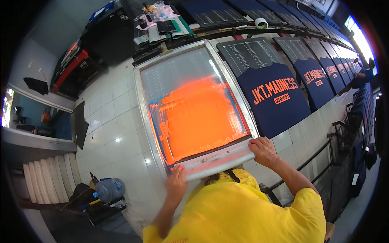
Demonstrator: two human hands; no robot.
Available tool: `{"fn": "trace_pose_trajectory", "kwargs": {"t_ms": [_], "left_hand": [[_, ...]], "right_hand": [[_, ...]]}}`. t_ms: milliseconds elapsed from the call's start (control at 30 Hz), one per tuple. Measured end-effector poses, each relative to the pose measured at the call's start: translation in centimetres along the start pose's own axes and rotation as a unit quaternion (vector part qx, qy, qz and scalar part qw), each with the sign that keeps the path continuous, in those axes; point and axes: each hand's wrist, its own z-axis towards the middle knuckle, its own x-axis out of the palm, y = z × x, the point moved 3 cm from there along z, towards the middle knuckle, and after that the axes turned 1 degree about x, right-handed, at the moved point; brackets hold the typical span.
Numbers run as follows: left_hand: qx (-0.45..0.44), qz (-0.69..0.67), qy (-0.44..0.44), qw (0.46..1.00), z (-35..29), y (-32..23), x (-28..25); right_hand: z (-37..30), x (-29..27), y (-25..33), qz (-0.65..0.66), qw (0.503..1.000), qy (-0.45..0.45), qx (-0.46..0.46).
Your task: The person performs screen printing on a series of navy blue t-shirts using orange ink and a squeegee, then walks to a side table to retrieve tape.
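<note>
A wide metal squeegee (216, 160) with a dark blade lies across the near end of a silk-screen frame (140, 90). My left hand (176, 183) is closed on its left end, and my right hand (264, 151) grips the right end with the fingers bent over the top. Bright orange ink (202, 117) covers most of the mesh on the far side of the blade. Greyish mesh (178, 69) shows beyond the ink, with faint ruled lines seen through it. Just right of the frame, a navy shirt (275, 99) with an orange print lies on a dark board (251, 56).
More boards with printed navy shirts (315, 81) run off to the right. Behind is another row of boards (212, 14), with a tape roll (261, 23) on the rail and cloths (162, 28) nearby. Lower left are a water jug (110, 189) and stacked pale panels (52, 178). A black rail (304, 170) stands right.
</note>
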Motion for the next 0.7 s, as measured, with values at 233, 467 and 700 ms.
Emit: {"fn": "trace_pose_trajectory", "kwargs": {"t_ms": [233,467,700], "left_hand": [[-0.027,0.001,0.012,1.000,5.5,2.5,0.1],[-0.033,0.021,0.014,0.999,13.2,8.1,1.8],[-0.051,0.003,0.028,0.998,20.6,13.0,2.1]], "right_hand": [[6.5,1.2,-3.9,0.003,0.999,0.026,-0.020],[15.0,3.4,-8.8,-0.016,0.999,0.015,-0.047],[23.4,4.9,-12.3,-0.021,0.997,0.072,-0.011]]}}
